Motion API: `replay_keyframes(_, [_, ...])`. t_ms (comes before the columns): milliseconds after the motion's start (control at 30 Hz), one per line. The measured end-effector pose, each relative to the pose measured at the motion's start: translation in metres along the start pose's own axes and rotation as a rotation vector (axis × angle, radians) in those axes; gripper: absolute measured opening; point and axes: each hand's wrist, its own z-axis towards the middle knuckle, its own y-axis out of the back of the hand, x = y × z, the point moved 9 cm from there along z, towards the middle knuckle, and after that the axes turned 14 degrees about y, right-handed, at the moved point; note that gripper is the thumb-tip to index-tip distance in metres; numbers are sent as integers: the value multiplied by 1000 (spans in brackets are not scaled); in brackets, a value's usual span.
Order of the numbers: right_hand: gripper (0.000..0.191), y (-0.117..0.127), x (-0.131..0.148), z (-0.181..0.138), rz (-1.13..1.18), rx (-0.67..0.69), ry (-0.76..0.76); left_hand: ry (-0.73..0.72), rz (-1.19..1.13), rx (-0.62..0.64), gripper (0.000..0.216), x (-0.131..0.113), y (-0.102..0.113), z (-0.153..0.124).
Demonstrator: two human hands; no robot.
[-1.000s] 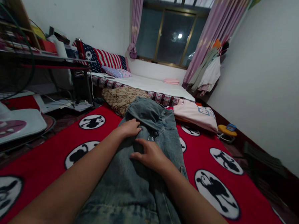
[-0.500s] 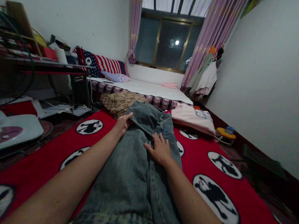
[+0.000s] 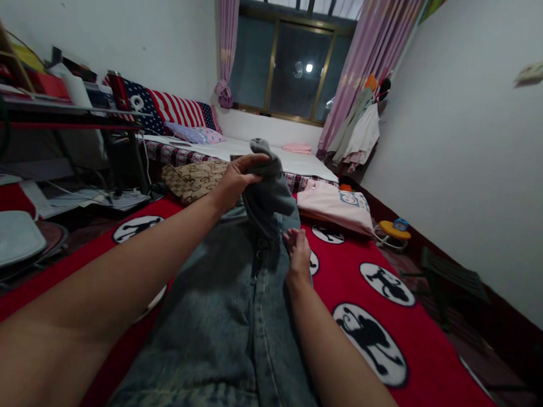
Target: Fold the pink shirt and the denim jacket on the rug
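A pair of faded blue-grey jeans (image 3: 211, 303) lies stretched toward me over a red blanket (image 3: 327, 255) with black figures in white ovals. My left hand (image 3: 240, 180) is closed on the far end of the jeans and holds a bunched fold of denim up off the bed. Resting along the right edge of the denim, my right hand (image 3: 298, 256) is turned on its side. Its fingers are somewhat bent and apart, and the thumb is hidden. Small dark metal fasteners show on the denim between the hands.
Beyond the jeans lie a brown patterned cushion (image 3: 193, 180) and a folded pink garment (image 3: 335, 207). A bed with a white sheet (image 3: 242, 153) stands under the window. A cluttered desk (image 3: 66, 117) is at left; a yellow stool (image 3: 394, 230) and a dark folding chair (image 3: 452, 274) are at right.
My left hand has raised the far end of the jeans and folded it up and to the right. My right hand has turned from flat on the denim to its right edge.
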Motion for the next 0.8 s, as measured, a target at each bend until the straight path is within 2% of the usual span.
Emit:
replay_keyframes(100, [81,14,-15,1,199,-116,-208,104,171,173,22,10,6,-44])
replay_keyframes(133, [81,14,-15,2,240,-107,-241,161,250,257,17,19,7,-62])
replay_keyframes(167, [81,13,-14,3,280,-89,-264,223,381,394,15,33,4,-83])
replay_keyframes(200, [80,11,-12,4,322,-69,-280,269,508,518,17,46,2,-104])
replay_keyframes(267, [77,6,-3,6,395,-33,-285,310,674,652,31,66,2,-140])
replay_keyframes(367, [75,0,19,9,361,81,-226,238,767,624,45,72,2,-164])
replay_keyframes(533, [57,-9,64,3,-143,604,21,32,1036,560,52,68,-14,-176])
replay_keyframes(600, [63,-8,78,-2,-307,742,113,-6,1056,505,40,67,-19,-176])
replay_keyframes(633, [59,-6,86,-4,-363,783,154,-13,1021,485,31,66,-21,-175])
replay_keyframes(733, [24,1,114,-5,-335,810,211,76,729,384,22,61,-13,-166])
replay_keyframes(800, [24,12,134,-3,-165,748,179,204,445,233,26,57,9,-156])
